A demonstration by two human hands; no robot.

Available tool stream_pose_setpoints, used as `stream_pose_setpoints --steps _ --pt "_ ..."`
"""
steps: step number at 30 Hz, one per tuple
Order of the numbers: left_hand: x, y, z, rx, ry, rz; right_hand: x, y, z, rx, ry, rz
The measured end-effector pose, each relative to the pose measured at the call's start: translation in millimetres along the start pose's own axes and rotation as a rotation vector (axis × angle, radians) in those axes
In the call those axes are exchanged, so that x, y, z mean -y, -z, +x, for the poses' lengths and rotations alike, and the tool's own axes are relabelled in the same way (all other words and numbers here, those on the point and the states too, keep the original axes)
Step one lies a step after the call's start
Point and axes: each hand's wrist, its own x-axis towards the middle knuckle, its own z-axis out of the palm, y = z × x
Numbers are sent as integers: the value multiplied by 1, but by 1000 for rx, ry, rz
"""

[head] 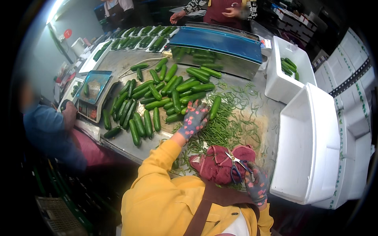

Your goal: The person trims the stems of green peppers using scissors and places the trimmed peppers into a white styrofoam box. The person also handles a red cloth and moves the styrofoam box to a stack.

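Note:
Many green cucumbers (176, 100) are spread over a metal table. My left hand (195, 118), in a grey flowered glove, reaches to the right edge of these cucumbers, its fingers spread at one of them; whether it grips anything is not clear. Beside its fingertips a single cucumber (216, 107) lies on a heap of thin green trimmings (220, 129). Nearer to me, scissors with blue handles (235, 162) rest on a dark red cloth (217, 169). My right hand (256, 183), gloved alike, is at the table's near edge by the scissors' handles; its fingertips are partly hidden.
A weighing scale (96, 85) stands at the left, with a co-worker (50, 126) beside it. A metal machine with a blue top (215, 44) and trays of cucumbers (141, 41) stand at the back. White foam boxes (307, 144) line the right side. Another person's hand (178, 17) shows beyond the machine.

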Motion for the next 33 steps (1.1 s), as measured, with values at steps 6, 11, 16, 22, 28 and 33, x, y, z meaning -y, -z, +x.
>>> stream_pose_setpoints --steps 6,11,16,22,28,33 --pt "39 26 31 143 94 309 -15 -6 -11 -8 7 38" --pt "90 36 16 25 65 286 -13 19 -22 -181 18 -225" --pt "105 54 5 210 384 387 29 115 -19 -366 95 -684" --pt "95 31 10 -101 189 126 29 165 -27 -304 -423 -1153" --pt "-20 30 4 83 -188 -414 -6 210 -59 -442 -439 -1274" --pt "-92 9 -1 191 -439 -505 -16 223 -102 -720 -365 -1178"
